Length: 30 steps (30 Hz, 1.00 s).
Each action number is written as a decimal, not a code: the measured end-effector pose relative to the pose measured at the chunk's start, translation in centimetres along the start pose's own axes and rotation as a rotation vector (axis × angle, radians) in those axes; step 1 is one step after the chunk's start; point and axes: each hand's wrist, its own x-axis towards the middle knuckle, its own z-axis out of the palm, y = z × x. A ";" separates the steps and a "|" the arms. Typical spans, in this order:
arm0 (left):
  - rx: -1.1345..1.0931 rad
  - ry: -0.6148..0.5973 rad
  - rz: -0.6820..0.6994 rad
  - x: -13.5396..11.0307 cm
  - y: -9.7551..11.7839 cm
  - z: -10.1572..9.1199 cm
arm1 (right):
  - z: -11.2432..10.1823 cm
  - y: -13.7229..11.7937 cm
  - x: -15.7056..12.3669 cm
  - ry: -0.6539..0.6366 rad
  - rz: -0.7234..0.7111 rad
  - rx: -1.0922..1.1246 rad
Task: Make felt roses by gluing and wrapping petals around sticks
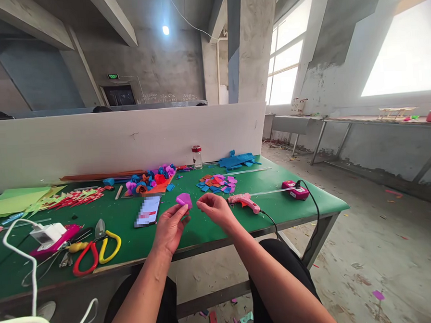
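Observation:
My left hand [171, 227] pinches a small magenta paper piece [184, 200] above the green table [204, 229], fingers closed on its lower edge. My right hand [213, 209] hovers just to the right of the piece, fingers curled in a pinch; nothing nameable shows between them. A pink glue gun [243, 201] lies right beside my right hand. A pile of cut paper petals [216, 183] in pink, blue and orange sits behind the hands. Finished paper flowers [152, 178] lie further back left.
A phone [148, 211] lies left of my hands. Red and yellow scissors [95, 247], a white charger [46, 233] and cables are at the left. A pink power strip [295, 190], a glass jar [197, 156] and blue paper [237, 159] stand toward the right. A white partition [127, 137] backs the table.

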 end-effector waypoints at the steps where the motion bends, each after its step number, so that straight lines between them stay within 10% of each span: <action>1: -0.013 0.007 -0.006 0.0 0.0 0.0 | 0.0 0.2 0.0 -0.013 0.009 -0.018; 15: -0.077 -0.025 0.044 0.3 0.0 -0.1 | 0.2 -0.1 -0.8 -0.379 0.142 0.269; 30: -0.067 -0.005 0.060 0.3 -0.4 0.2 | 1.8 -0.1 -0.7 -0.148 0.053 0.377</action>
